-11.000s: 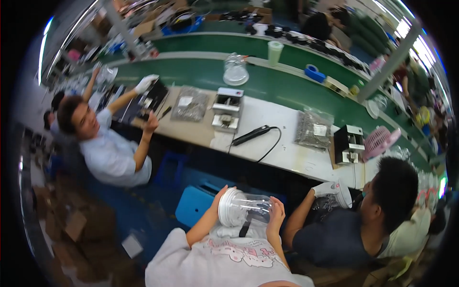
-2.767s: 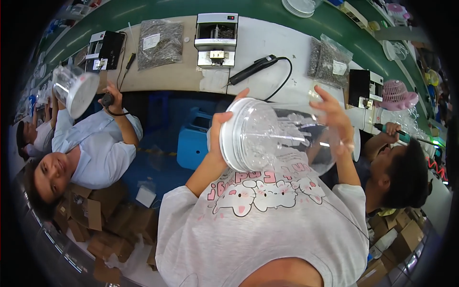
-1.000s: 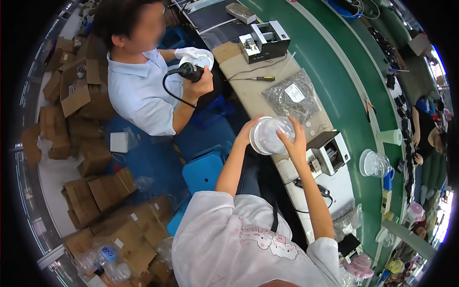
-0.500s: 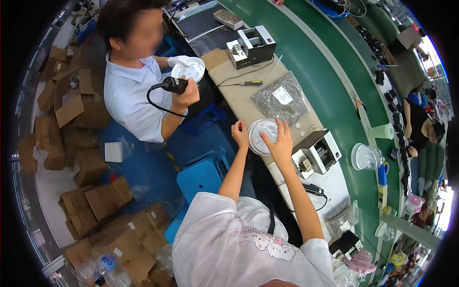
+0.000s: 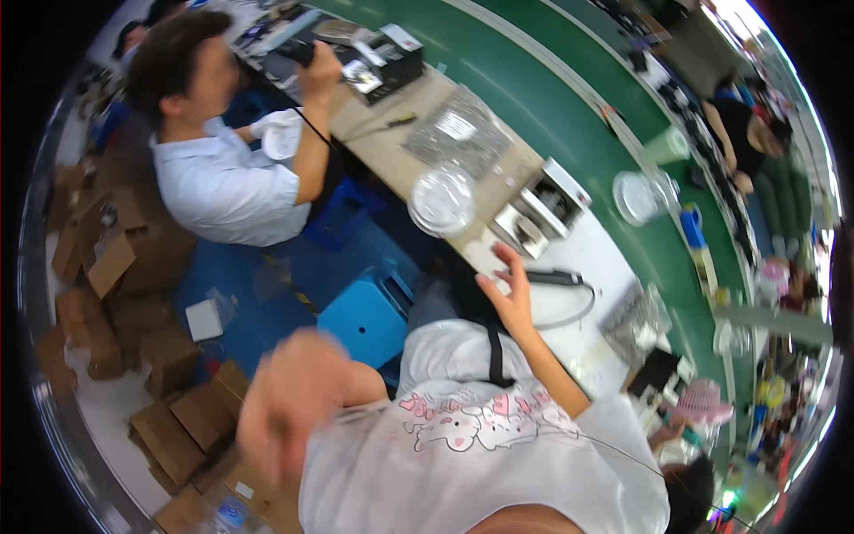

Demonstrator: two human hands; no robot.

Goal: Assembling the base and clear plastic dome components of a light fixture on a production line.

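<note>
My right hand (image 5: 511,289) hovers by the front edge of the bench with its fingers spread and nothing in them. Nearest to it are a black corded hand tool (image 5: 557,278) and a feeder machine (image 5: 544,212) with a grey top. Left of that machine, a round white housing with a clear cover (image 5: 442,200) lies on the bench edge, untouched. My left hand (image 5: 298,400) is raised close in front of my body at the left, away from the bench. Motion smears its fingers, so what it holds, if anything, cannot be made out.
A co-worker (image 5: 227,160) at the left lifts a black corded tool and holds a white round part (image 5: 282,138). A bag of small parts (image 5: 458,129) lies on the bench. Beside me stands a blue stool (image 5: 366,316); cardboard boxes (image 5: 191,409) fill the left floor.
Both my hands have left the round housing: the left swung back toward my body, the right drew nearer the front edge. The co-worker has raised the black tool away from the white part.
</note>
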